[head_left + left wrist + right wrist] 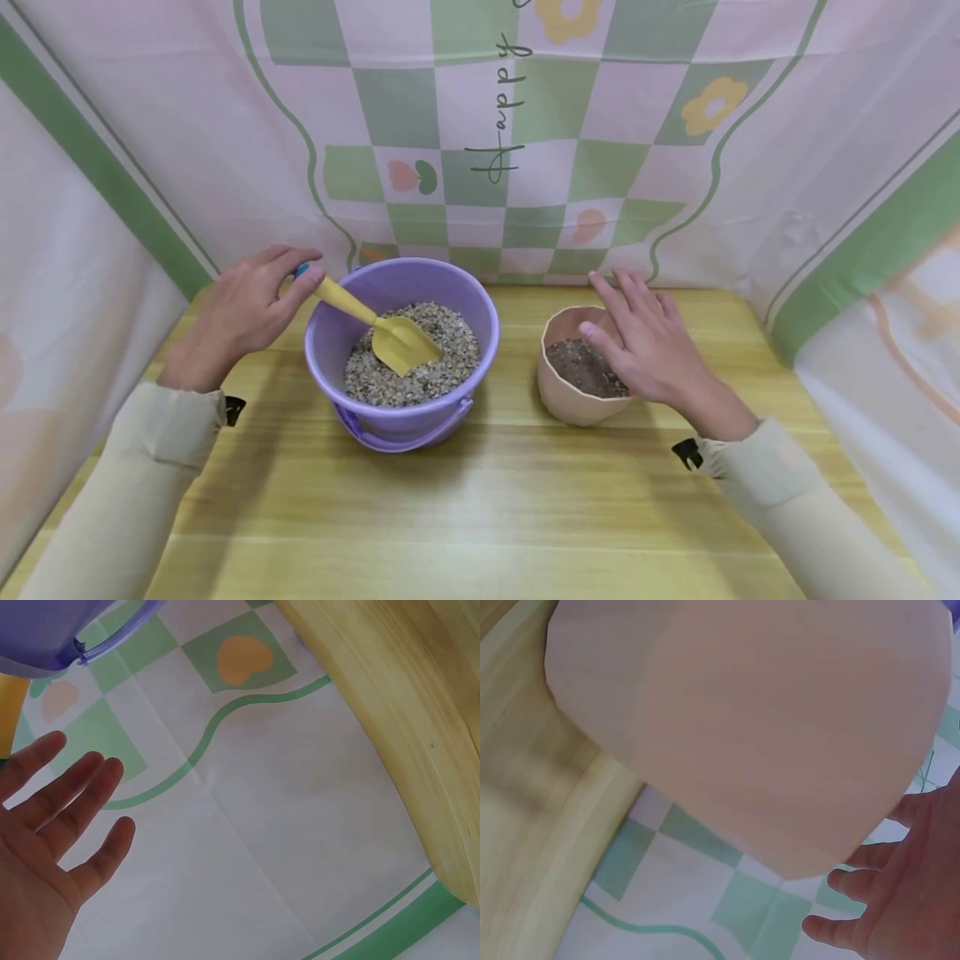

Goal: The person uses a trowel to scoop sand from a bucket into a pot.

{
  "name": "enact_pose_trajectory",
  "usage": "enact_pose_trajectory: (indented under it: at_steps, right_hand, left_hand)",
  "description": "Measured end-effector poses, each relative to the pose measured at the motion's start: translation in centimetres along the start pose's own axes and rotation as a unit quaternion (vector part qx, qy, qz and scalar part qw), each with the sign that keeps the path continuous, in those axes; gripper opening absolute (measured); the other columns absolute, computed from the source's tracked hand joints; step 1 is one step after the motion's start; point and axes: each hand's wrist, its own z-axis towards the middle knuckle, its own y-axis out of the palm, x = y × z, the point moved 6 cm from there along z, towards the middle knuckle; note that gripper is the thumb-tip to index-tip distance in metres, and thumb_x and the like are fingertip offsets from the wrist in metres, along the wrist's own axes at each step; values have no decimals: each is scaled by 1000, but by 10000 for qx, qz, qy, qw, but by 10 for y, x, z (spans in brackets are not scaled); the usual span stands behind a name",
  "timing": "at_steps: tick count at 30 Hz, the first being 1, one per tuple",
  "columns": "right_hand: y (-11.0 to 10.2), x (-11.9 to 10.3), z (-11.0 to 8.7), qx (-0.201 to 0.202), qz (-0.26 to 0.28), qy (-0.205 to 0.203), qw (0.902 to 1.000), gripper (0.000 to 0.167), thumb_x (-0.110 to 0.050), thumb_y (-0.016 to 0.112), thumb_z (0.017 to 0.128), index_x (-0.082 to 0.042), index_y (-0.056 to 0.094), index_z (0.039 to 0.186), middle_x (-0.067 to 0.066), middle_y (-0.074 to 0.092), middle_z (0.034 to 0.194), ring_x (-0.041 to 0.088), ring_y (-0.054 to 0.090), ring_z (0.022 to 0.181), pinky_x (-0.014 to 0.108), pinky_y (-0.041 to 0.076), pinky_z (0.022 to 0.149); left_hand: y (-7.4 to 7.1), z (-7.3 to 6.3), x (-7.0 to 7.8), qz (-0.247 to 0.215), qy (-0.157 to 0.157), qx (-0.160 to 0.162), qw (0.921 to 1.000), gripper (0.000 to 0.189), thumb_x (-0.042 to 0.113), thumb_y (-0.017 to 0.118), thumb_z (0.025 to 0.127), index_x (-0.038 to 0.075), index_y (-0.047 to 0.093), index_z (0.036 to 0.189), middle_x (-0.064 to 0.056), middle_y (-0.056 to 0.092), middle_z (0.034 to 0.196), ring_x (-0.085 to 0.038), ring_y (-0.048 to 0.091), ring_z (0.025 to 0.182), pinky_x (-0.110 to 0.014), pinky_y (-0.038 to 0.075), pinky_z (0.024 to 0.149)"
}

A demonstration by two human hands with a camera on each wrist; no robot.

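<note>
In the head view, my left hand (pixel 255 304) is at the handle end of a yellow toy shovel (pixel 405 342), the thumb overlapping the handle near its blue tip. From the left wrist, the hand's fingers (pixel 97 799) appear spread and loose. The shovel's blade lies on gravel (pixel 450 342) inside a purple bucket (pixel 401 425), its handle crossing the rim. My right hand (pixel 648 350) is over the right side of a pinkish-beige pot (pixel 570 404), fingers extended. Dark soil (pixel 581 367) shows inside the pot. The right wrist view shows the pot's outer wall (pixel 765 735) close up, beside that hand.
The bucket and pot stand apart on a wooden table (pixel 465 517). Behind them hangs a checked cloth (pixel 472 108) with flower and heart prints, and it continues along both sides. The bucket's purple handle (pixel 405 442) hangs down at the front.
</note>
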Motion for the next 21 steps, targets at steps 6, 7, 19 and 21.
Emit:
enact_pose_trajectory:
  at_steps: [6,7,19,21]
  right_hand:
    - [2,-9,1,19,150,-20,9999,68,-52,38,104,-17,21,160,21,18,162,47,16,147,72,8,114]
    - [2,-11,1,24,174,-26,9998,68,-53,38,104,-17,21,160,21,18,163,46,15,148,72,7,114]
    - [8,-38,4,94,400,-389,9984,67,-54,38,104,-17,25,159,17,21,163,35,17,150,69,10,116]
    - [10,-42,5,123,419,-467,9980,66,-53,38,104,-18,25,158,16,23,162,35,17,150,68,12,116]
  left_hand:
    - [3,0,-1,-60,-41,-37,10000,52,51,42,104,9,65,126,-15,65,123,-37,64,95,-53,51,77]
    - [3,0,-1,-61,-34,-25,10000,50,51,44,103,10,66,121,-13,66,115,-33,63,88,-49,51,72]
    - [5,-1,-2,-118,17,-16,9999,40,54,66,91,15,63,98,-5,53,82,-20,47,67,-33,39,54]
    - [5,-1,-1,-133,46,8,9999,40,53,67,91,15,64,99,-4,54,83,-20,47,68,-33,40,54]
